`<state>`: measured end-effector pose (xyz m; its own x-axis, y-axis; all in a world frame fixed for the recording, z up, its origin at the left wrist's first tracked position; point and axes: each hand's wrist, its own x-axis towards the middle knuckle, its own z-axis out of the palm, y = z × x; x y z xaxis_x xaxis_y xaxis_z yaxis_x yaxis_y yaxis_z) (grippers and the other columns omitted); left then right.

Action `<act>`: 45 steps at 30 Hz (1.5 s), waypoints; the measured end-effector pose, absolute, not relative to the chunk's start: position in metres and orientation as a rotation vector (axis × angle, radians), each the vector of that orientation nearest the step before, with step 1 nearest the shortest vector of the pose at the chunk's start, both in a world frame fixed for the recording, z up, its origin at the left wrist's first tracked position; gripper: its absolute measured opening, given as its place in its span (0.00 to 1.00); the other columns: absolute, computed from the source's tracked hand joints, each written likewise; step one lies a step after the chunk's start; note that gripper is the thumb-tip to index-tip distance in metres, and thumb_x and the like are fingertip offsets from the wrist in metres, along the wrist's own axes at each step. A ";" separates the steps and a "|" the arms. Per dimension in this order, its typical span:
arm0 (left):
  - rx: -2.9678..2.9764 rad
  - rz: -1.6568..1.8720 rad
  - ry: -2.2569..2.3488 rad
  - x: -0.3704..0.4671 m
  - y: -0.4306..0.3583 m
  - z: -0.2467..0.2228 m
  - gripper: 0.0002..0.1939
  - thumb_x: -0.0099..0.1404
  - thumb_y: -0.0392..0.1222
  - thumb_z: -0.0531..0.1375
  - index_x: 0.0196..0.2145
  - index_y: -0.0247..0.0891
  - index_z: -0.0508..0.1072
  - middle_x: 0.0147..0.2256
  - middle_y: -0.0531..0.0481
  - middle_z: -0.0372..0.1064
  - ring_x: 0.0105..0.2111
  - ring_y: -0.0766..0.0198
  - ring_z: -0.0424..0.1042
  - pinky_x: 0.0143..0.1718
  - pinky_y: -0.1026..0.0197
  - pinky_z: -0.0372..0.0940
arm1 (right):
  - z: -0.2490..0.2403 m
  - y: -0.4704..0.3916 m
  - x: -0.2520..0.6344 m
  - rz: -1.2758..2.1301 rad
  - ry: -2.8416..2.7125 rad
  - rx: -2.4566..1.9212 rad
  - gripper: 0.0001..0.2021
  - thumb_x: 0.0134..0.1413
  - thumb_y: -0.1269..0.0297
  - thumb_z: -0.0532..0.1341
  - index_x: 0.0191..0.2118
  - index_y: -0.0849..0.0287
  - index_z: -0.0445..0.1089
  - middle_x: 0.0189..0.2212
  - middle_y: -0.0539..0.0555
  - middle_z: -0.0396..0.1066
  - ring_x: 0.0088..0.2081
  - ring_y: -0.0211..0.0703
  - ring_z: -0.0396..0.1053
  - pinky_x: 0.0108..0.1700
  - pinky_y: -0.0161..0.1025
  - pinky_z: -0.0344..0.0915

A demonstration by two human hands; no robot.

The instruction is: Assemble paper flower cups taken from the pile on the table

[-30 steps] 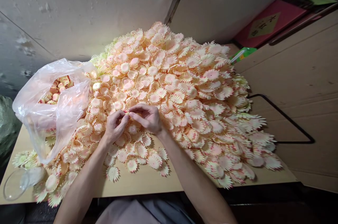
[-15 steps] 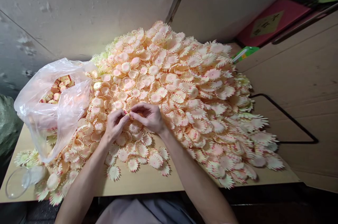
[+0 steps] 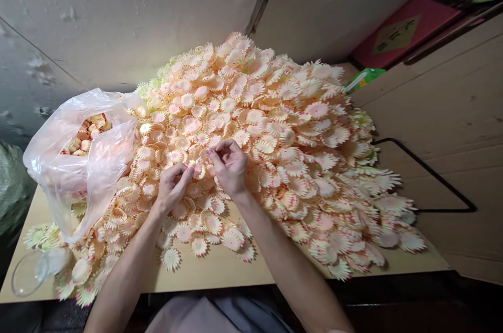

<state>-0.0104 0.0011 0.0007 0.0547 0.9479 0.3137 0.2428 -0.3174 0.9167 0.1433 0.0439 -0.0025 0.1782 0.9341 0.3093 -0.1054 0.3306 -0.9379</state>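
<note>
A wide heap of pale pink and cream petal discs with frilled edges (image 3: pixel 251 113) covers much of the light wooden table (image 3: pixel 212 275). Over the heap's near left part is my left hand (image 3: pixel 175 184), thumb and fingers pinched together; anything between them is too small to make out. My right hand (image 3: pixel 230 165) is a little to the right and farther back, its fingers curled and thumb against the fingertips. What it pinches, if anything, is hidden. A gap separates the two hands.
A translucent plastic bag (image 3: pixel 106 157) at the left holds small red-edged pieces (image 3: pixel 94 129). Near the front left corner lies a clear round container (image 3: pixel 30 273). Cardboard (image 3: pixel 451 155) and a bent black rod (image 3: pixel 436 181) stand at the right.
My right hand has moved away from my left hand, to the right and slightly back. My left hand has stayed nearly in place, still pinched.
</note>
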 end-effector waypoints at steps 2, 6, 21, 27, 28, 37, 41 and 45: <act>1.626 1.312 1.218 -0.011 0.000 0.000 0.22 0.68 0.53 0.56 0.21 0.36 0.63 0.20 0.55 0.58 0.22 0.70 0.55 0.27 0.64 0.53 | -0.003 0.042 0.138 0.875 -1.134 -0.963 0.14 0.52 0.57 0.66 0.32 0.56 0.60 0.28 0.49 0.66 0.30 0.38 0.67 0.35 0.36 0.67; 1.584 1.325 1.204 -0.010 -0.001 -0.003 0.23 0.67 0.54 0.56 0.20 0.36 0.63 0.19 0.55 0.57 0.22 0.70 0.55 0.26 0.63 0.52 | -0.003 0.038 0.128 0.800 -1.105 -0.975 0.14 0.54 0.58 0.65 0.32 0.55 0.57 0.27 0.49 0.65 0.30 0.37 0.67 0.35 0.36 0.68; 1.459 1.418 1.096 -0.003 0.003 -0.011 0.25 0.68 0.57 0.54 0.21 0.38 0.57 0.20 0.56 0.55 0.22 0.70 0.53 0.25 0.64 0.53 | 0.012 0.032 0.128 0.739 -1.237 -0.941 0.12 0.58 0.57 0.63 0.36 0.56 0.59 0.31 0.51 0.64 0.33 0.39 0.66 0.37 0.37 0.68; 1.507 1.408 1.092 -0.004 0.004 -0.012 0.25 0.68 0.59 0.53 0.22 0.38 0.58 0.20 0.56 0.54 0.22 0.70 0.53 0.25 0.63 0.52 | 0.012 0.030 0.134 0.625 -1.675 -0.997 0.26 0.53 0.53 0.67 0.54 0.57 0.62 0.43 0.59 0.69 0.39 0.46 0.68 0.40 0.42 0.69; 1.507 1.410 1.094 -0.004 0.003 -0.012 0.24 0.68 0.59 0.53 0.22 0.38 0.58 0.20 0.56 0.54 0.22 0.70 0.53 0.24 0.64 0.52 | 0.012 0.030 0.136 0.610 -1.714 -1.016 0.24 0.56 0.55 0.65 0.55 0.57 0.62 0.38 0.56 0.70 0.35 0.44 0.68 0.38 0.41 0.69; 1.502 1.353 1.047 -0.001 -0.001 -0.015 0.22 0.69 0.53 0.55 0.22 0.37 0.62 0.21 0.54 0.62 0.21 0.71 0.61 0.25 0.65 0.57 | 0.021 0.040 0.150 0.168 -1.986 -0.852 0.09 0.66 0.67 0.54 0.46 0.54 0.70 0.34 0.56 0.74 0.35 0.47 0.71 0.41 0.44 0.72; 1.459 1.377 1.040 0.001 0.002 -0.017 0.22 0.68 0.54 0.55 0.21 0.37 0.61 0.20 0.55 0.61 0.20 0.71 0.60 0.24 0.65 0.57 | 0.012 0.037 0.138 0.096 -1.907 -0.920 0.08 0.67 0.66 0.54 0.45 0.53 0.70 0.33 0.56 0.73 0.33 0.46 0.70 0.38 0.43 0.72; 1.428 1.393 1.050 -0.001 0.001 -0.016 0.24 0.68 0.56 0.55 0.21 0.38 0.60 0.18 0.56 0.59 0.19 0.71 0.59 0.23 0.65 0.56 | 0.007 0.044 0.137 0.099 -1.852 -0.948 0.07 0.66 0.65 0.54 0.41 0.54 0.70 0.30 0.55 0.72 0.32 0.46 0.69 0.36 0.42 0.71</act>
<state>-0.0008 0.0009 -0.0156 0.0235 0.9605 0.2774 0.0023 -0.2775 0.9607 0.1366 0.0445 0.0075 -0.1814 0.6445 0.7428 0.5616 0.6880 -0.4597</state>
